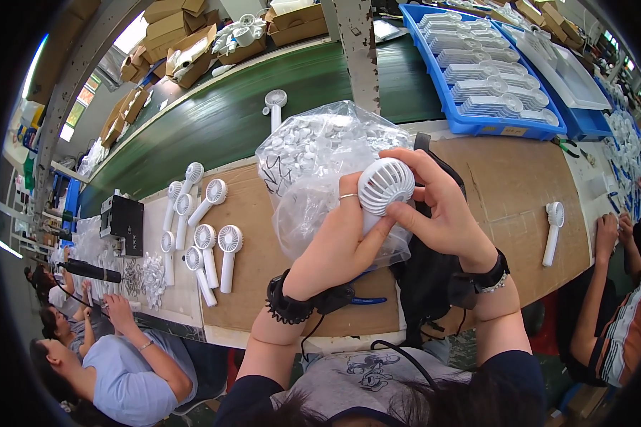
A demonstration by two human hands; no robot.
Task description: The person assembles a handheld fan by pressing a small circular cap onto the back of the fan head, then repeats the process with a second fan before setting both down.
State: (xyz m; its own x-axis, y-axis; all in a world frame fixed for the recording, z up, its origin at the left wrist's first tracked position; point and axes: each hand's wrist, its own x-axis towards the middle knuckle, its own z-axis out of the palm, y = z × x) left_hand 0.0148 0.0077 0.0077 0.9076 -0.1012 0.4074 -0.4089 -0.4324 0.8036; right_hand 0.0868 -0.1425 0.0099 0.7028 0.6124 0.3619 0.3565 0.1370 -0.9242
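Both my hands hold one white handheld fan [385,186] above the cardboard-covered bench, its round slatted grille facing up. My left hand [350,231] is closed around the handle below the head, so most of the handle is hidden. My right hand [434,206] grips the rim of the head, with the thumb at its lower edge and the fingers over the far side. Just beyond and under my hands lies a clear plastic bag [320,146] full of small white round parts. To my left, several finished-looking white fans [229,245] lie on the bench.
A green conveyor belt [214,107] runs behind the bench, with another fan [275,101] at its near edge. A blue crate [491,128] of white fan parts stands far right. One fan [553,231] lies right. A black box [124,224] stands left. Co-workers sit on both sides.
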